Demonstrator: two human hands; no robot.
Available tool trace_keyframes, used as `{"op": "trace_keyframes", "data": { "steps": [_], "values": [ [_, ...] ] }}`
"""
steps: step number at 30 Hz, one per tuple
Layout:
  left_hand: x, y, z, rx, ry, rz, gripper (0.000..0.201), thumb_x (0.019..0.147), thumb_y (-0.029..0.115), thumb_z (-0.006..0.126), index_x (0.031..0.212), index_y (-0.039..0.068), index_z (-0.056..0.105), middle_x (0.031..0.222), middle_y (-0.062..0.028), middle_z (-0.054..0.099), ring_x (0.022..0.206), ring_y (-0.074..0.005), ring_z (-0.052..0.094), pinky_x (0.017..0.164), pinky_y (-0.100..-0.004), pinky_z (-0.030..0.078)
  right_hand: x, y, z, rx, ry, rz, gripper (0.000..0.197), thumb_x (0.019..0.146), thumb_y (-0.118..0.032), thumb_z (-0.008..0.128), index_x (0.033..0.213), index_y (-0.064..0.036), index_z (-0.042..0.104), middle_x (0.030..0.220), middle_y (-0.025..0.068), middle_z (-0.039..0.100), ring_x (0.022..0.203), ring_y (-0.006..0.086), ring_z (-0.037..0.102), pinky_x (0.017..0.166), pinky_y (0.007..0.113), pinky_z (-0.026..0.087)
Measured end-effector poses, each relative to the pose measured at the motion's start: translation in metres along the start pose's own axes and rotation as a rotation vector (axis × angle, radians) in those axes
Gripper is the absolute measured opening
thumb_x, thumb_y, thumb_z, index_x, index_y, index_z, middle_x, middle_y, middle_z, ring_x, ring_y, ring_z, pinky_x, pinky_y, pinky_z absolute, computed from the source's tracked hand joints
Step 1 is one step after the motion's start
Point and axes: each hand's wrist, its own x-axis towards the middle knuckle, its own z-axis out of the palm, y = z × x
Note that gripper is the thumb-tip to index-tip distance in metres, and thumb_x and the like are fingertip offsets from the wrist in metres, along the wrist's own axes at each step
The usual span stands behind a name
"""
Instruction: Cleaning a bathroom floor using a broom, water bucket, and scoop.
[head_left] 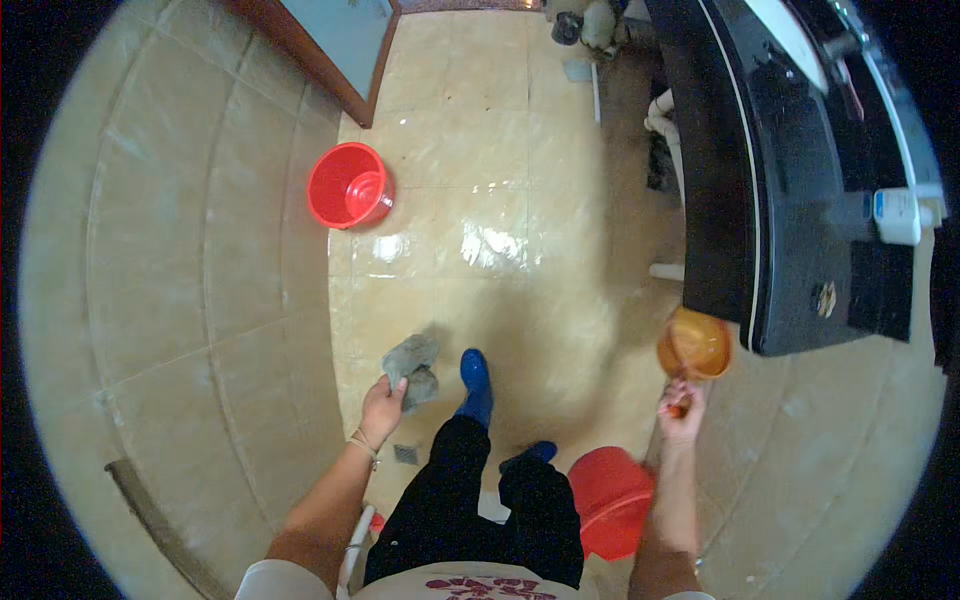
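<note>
My left hand [380, 412] is closed on a crumpled grey cloth [411, 356], which hangs over the wet floor by the left wall. On the other side, my right hand [683, 412] grips the handle of an orange plastic water dipper [703, 347]. The dipper's bowl is held just below the near corner of the black counter; I cannot tell whether water is in it. Below that hand, beside my right leg, is a large red plastic tub or bucket [605, 490], partly hidden by my forearm.
A red bucket [327, 190] stands against the left wall, near a wooden-framed door [375, 85]. The black counter [800, 260] juts in from the right, with a white bottle [897, 215] on it. White pipes [667, 271] show below. A floor drain [405, 454] lies near my blue boots [477, 388].
</note>
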Motion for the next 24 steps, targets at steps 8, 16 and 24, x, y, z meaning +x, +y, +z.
{"op": "trace_keyframes", "data": {
  "steps": [8,16,24],
  "values": [
    [0.041,0.03,-0.031,-0.056,0.036,0.04,0.027,0.085,0.023,0.046,0.1,0.0,0.05,0.092,-0.0216,0.056,0.086,-0.0364,0.053,0.074,-0.0388,0.043,0.027,0.079,0.044,0.077,-0.042,0.212,0.009,0.074,-0.007,0.051,0.08,-0.0041,0.046,0.069,0.002,0.046,0.058,0.0089,0.044,0.051,0.02,0.041],
    [0.108,0.074,-0.074,-0.054,0.016,-0.033,0.028,0.087,0.021,0.045,0.104,-0.001,0.049,0.094,-0.0201,0.057,0.087,-0.0314,0.056,0.077,-0.0336,0.043,0.132,0.153,0.144,0.153,0.059,0.152,0.006,0.072,-0.006,0.053,0.075,-0.0061,0.049,0.069,0.0032,0.05,0.057,0.0098,0.047,0.05,0.02,0.043],
    [0.184,0.094,-0.099,-0.107,0.056,-0.091,0.028,0.087,0.022,0.046,0.1,-0.003,0.05,0.09,-0.0214,0.057,0.083,-0.0317,0.056,0.074,-0.0347,0.043,0.287,0.149,0.336,0.115,0.159,-0.088,0.011,0.064,-0.007,0.051,0.055,-0.0085,0.045,0.056,0.0024,0.051,0.049,0.0131,0.051,0.047,0.023,0.048]
  ]
}}
